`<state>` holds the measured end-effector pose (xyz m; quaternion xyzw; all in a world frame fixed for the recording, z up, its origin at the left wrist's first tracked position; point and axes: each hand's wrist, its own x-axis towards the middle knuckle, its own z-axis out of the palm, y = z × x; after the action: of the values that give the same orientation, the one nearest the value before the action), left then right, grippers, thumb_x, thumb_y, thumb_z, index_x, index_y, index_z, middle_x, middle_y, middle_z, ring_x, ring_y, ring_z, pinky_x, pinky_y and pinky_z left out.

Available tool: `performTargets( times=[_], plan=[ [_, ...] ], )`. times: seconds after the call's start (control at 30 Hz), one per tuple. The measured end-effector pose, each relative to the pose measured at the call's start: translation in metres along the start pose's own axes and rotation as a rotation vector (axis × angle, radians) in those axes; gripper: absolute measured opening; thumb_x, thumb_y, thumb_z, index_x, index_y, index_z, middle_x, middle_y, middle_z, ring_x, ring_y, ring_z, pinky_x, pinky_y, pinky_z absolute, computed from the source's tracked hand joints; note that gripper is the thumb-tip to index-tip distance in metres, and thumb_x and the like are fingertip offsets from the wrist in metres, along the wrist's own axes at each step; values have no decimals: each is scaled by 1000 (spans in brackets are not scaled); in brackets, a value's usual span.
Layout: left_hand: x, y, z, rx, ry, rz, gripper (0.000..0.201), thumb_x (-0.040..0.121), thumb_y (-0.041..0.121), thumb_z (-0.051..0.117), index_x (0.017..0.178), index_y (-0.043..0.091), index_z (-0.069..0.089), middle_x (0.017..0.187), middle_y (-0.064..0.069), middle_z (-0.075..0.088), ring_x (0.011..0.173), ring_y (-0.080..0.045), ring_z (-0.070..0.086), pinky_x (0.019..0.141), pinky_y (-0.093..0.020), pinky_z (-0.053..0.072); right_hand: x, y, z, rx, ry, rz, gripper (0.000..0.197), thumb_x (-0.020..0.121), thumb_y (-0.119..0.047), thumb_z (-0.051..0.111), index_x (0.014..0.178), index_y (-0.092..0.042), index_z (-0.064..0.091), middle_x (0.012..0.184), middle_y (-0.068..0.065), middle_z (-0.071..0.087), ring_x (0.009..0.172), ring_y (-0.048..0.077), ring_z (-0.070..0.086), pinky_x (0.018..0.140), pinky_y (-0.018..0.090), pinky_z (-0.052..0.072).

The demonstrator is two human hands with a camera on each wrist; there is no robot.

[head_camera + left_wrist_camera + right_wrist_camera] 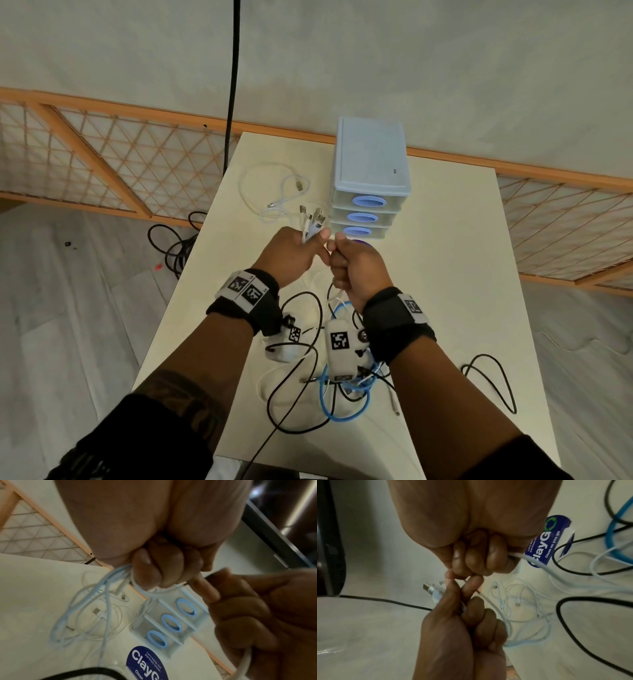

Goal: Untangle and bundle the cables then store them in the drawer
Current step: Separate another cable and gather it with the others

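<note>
Cables gripped before drawer unit, loose black cable nearby

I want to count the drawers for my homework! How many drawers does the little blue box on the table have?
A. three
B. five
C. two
A: the drawer box shows three blue oval handles stacked one above the other, all shut, also seen in the left wrist view.

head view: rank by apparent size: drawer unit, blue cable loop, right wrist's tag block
1. drawer unit
2. blue cable loop
3. right wrist's tag block, though it sits nearer the camera, so it looks inflated.
</note>
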<state>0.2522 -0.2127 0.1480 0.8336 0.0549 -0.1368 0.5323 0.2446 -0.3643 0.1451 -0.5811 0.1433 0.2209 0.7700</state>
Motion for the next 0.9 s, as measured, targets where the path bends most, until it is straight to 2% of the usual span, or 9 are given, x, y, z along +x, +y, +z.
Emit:
performTargets(
  times=[0.1, 0.23, 0.27, 0.37, 0.43, 0.53, 0.63, 0.8, 0.9],
  plan=[
    [10, 5, 4, 47, 118, -39, 60, 102, 49, 60, 50, 18, 57, 57, -13, 54, 51, -21, 49, 60, -32, 40, -3, 1, 4, -12, -52, -23, 29, 106, -18, 37, 87, -13, 57, 55, -5, 31, 43, 8, 22, 43, 21, 17],
    [26, 0, -4, -394, 291, -232, 40, 99, 45, 66, 86, 8, 69, 47, 2, 42, 40, -16, 33, 49, -26, 30, -9, 4, 6, -154, -75, -95, 31, 106, -19, 39, 86, -12, 61, 55, -4, 32, 45, 10, 23, 44, 23, 20],
    [26, 0, -6, -496, 276, -247, 37, 100, 44, 66, 91, 8, 70, 46, 4, 39, 40, -14, 30, 47, -25, 26, -10, 5, 6, -217, -60, -123, 30, 106, -21, 42, 86, -14, 64, 54, -5, 33, 46, 10, 25, 44, 23, 22],
    [15, 5, -3, -488, 84, -178, 40, 97, 43, 70, 74, 12, 59, 48, 4, 37, 43, -14, 26, 46, -24, 21, -7, 7, 5, -311, -14, -183, 29, 105, -24, 45, 92, -16, 69, 53, -6, 38, 46, 12, 28, 43, 24, 28],
    [9, 8, 1, -424, -12, -135, 36, 96, 36, 73, 85, 2, 70, 48, 4, 40, 42, -14, 26, 45, -23, 20, -4, 8, 3, -309, 5, -171, 29, 105, -29, 46, 93, -15, 69, 51, -6, 40, 44, 12, 29, 43, 24, 28],
    [12, 10, 0, -421, 116, -125, 24, 96, 24, 72, 108, 5, 80, 52, 1, 33, 48, -17, 23, 43, -22, 23, -5, 12, 2, -323, 6, -123, 32, 106, -31, 46, 90, -16, 69, 48, -9, 40, 40, 11, 30, 43, 24, 27],
    [22, 5, -8, -504, 308, -191, 23, 98, 29, 70, 110, 13, 81, 54, 2, 29, 48, -17, 22, 40, -22, 24, -9, 16, 1, -287, -26, -106, 32, 105, -29, 46, 85, -16, 68, 48, -8, 38, 42, 12, 28, 45, 25, 24],
    [12, 4, -13, -413, 28, -159, 31, 97, 39, 72, 105, 10, 81, 53, 4, 27, 48, -14, 21, 48, -27, 20, -7, 21, -2, -384, -6, -151, 32, 105, -23, 44, 87, -19, 69, 47, -9, 42, 40, 11, 31, 43, 24, 28],
    [14, 4, -9, -346, 165, -122, 22, 94, 30, 76, 97, 9, 83, 48, 7, 32, 43, -12, 26, 49, -26, 26, -2, 21, 0, -361, -40, -136, 30, 105, -26, 46, 91, -18, 71, 53, -10, 46, 46, 12, 39, 48, 26, 35]
  ],
)
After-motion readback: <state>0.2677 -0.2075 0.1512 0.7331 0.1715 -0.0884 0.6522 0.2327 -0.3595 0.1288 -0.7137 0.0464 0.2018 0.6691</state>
